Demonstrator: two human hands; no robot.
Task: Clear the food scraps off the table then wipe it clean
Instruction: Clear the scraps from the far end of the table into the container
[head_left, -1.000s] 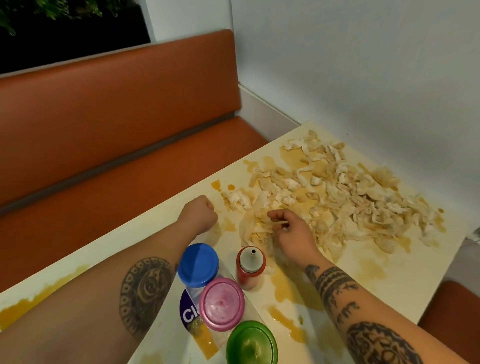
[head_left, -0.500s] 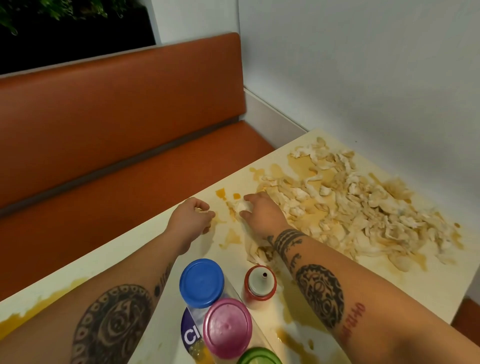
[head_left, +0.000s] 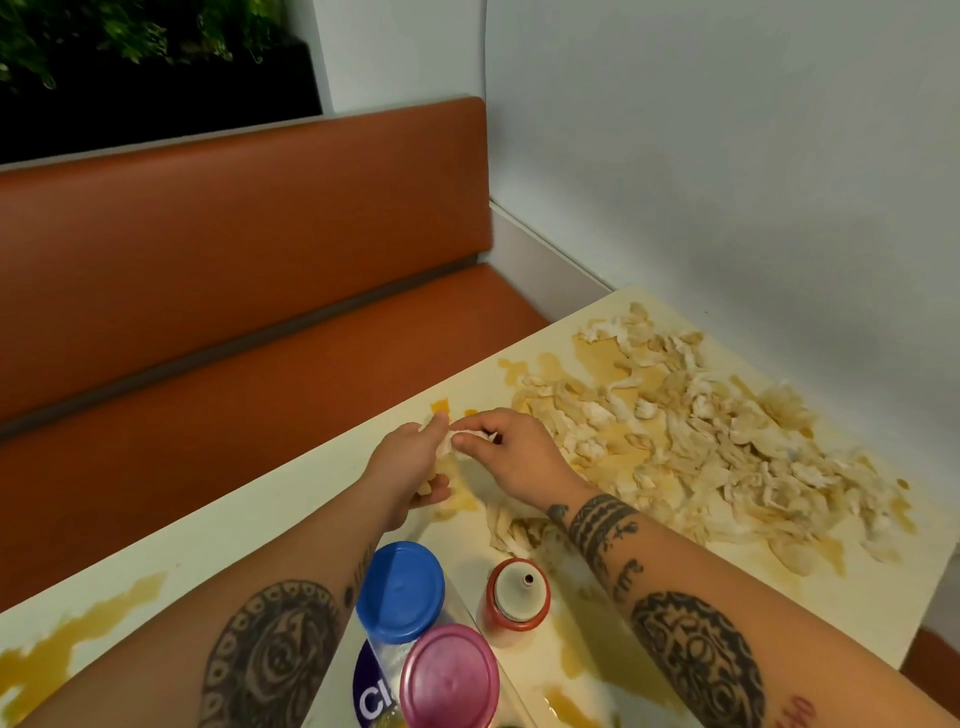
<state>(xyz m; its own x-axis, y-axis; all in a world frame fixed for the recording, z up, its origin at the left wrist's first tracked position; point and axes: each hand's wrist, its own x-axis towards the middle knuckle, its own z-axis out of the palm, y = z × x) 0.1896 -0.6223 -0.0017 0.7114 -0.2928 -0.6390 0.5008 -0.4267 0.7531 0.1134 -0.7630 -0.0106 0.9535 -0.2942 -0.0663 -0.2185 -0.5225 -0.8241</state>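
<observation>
A wide pile of pale, sauce-soaked food scraps (head_left: 691, 441) covers the right half of the cream table (head_left: 234, 535), with orange sauce stains around it. My left hand (head_left: 410, 467) is cupped near the table's far edge and holds several scraps in its palm. My right hand (head_left: 511, 452) is right beside it, fingertips pinched on a white scrap (head_left: 467, 434) that touches my left hand's fingers. Both hands hover just left of the pile.
Near me stand a blue-lidded jar (head_left: 400, 592), a pink-lidded jar (head_left: 449, 678) and a small red squeeze bottle (head_left: 517, 597). An orange bench seat (head_left: 234, 389) runs behind the table. A white wall (head_left: 727, 182) borders the right side. A sauce smear (head_left: 78, 634) marks the left end.
My right hand moved from the pile's near edge leftward to my left hand, carrying a scrap. My left hand opened from a fist into a cupped palm.
</observation>
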